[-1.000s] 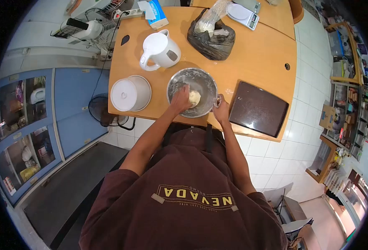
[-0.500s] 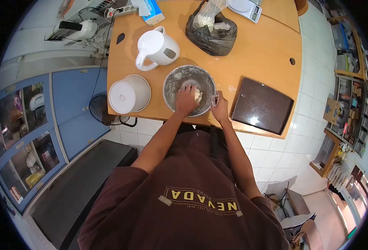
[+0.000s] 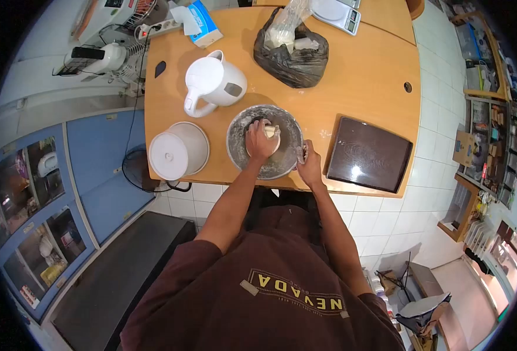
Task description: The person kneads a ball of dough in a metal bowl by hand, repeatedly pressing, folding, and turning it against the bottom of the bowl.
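A round metal bowl [image 3: 293, 130], its inner wall smeared with pale floury residue, stands near the table's front edge. Inside it, my left hand [image 3: 261, 143] has its fingers curled over a lump of pale dough [image 3: 271, 131], partly hidden by the hand. My right hand [image 3: 310, 166] grips the bowl's rim on the right side, and whitish residue coats its fingers. Closest on the left is a white lidded tub [image 3: 170, 158]; behind the bowl stands a white electric kettle [image 3: 211, 79].
To the right lies a dark rectangular baking tray [image 3: 371, 153]. A black plastic bag [image 3: 293, 67] with a clear bag in it sits farther back, near a white digital scale [image 3: 337, 14]. A tissue box [image 3: 203, 29] and a power strip [image 3: 159, 28] are at the back left.
My left fingers have gone from spread beside the dough to curled over it, and the dough looks more bunched up. My right hand stays at the rim. The view has shifted slightly.
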Demonstrator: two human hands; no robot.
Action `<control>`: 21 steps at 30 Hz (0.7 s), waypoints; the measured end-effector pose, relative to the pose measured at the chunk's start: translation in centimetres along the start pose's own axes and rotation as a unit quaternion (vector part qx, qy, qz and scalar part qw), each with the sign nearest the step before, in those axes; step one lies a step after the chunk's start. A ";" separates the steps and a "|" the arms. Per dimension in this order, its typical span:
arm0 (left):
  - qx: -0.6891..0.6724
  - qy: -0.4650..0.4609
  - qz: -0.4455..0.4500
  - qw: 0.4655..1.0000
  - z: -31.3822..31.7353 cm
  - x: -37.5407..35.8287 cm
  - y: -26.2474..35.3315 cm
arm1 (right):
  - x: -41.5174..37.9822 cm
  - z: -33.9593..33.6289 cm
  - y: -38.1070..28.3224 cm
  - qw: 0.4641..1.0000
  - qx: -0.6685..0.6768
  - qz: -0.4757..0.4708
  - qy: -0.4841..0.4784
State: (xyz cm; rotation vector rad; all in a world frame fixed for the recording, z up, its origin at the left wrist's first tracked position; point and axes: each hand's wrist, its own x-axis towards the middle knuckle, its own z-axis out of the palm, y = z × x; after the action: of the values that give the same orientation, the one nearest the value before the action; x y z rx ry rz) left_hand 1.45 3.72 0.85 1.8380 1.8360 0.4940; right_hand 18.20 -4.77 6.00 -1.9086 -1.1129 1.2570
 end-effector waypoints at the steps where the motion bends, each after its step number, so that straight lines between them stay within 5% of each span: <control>1: -0.055 0.001 -0.027 0.998 -0.2 -0.1 0.1 | 0.1 -0.1 0.0 1.000 -0.007 -0.011 0.003; 5: -0.081 0.108 0.046 0.990 -1.5 -2.1 -1.2 | 0.7 -0.4 1.0 1.000 -0.013 -0.022 0.008; 9: -0.050 -0.049 0.051 0.996 -7.3 -3.5 0.4 | 0.8 -0.6 1.1 0.999 -0.005 -0.038 0.014; 15: 0.051 -0.081 0.229 0.969 -9.1 -3.9 -1.6 | 0.9 0.1 0.5 0.990 -0.070 -0.099 0.068; 18: 0.014 -0.267 0.111 0.957 -8.5 -4.3 -1.6 | 0.7 0.4 -0.3 0.995 -0.051 -0.058 0.069; 21: 0.126 -0.205 0.178 0.954 -8.0 -4.9 0.6 | 0.7 0.3 -0.6 0.995 -0.052 -0.049 0.069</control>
State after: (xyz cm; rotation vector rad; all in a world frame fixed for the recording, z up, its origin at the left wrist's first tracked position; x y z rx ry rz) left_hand -2.74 -0.44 8.12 2.2538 1.3431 -0.0169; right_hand 17.83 -3.88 6.06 -1.9603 -1.2047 1.0164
